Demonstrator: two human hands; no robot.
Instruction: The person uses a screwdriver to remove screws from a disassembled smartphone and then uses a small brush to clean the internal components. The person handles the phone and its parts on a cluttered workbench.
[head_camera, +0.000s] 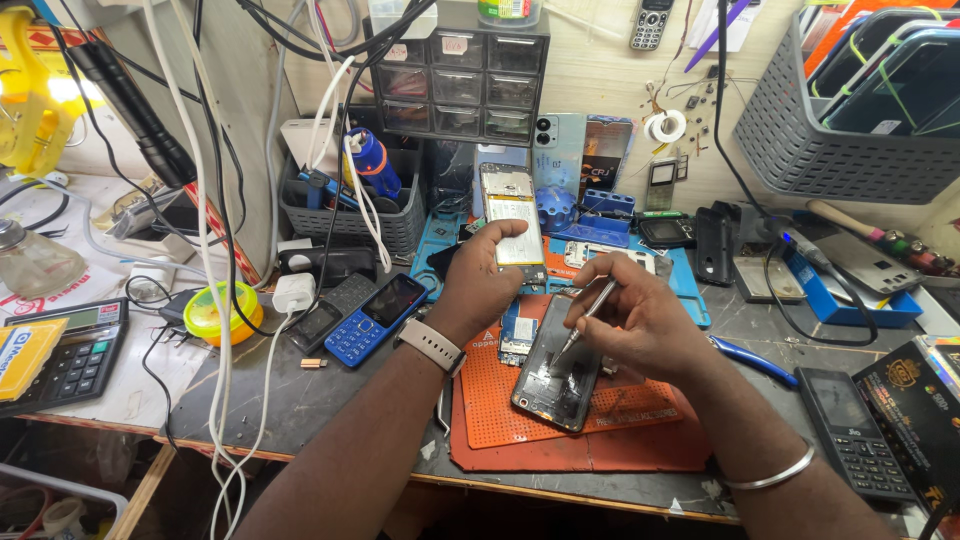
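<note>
Right hand: the right hand hovers over the orange mat, fingers pinched narrow round thin metal tweezers; the tips point down into the open phone below.
Open phone: a dark phone with its back off lies tilted on the orange mat, touching the tweezer tips, just beside the right hand's palm.
Left hand: the left hand is raised above the mat's far edge, fingers closed on a second phone with its back removed, its pale battery facing up; a light-coloured watch sits on the wrist.
Right wrist: a thin metal bangle circles it, near the front edge of the surface.
Near right: a black keypad phone lies beside a dark printed box; blue-handled pliers rest between it and the mat.
Near left: a blue keypad phone and a dark phone lie side by side, by a white charger plug and a yellow-green round tin; a calculator sits further left.
Middle: a blue work mat lies behind the orange one.
Far: a grey basket holds tools and a blue bottle; a small drawer cabinet stands behind it; a larger grey basket of phones sits at the far right.
</note>
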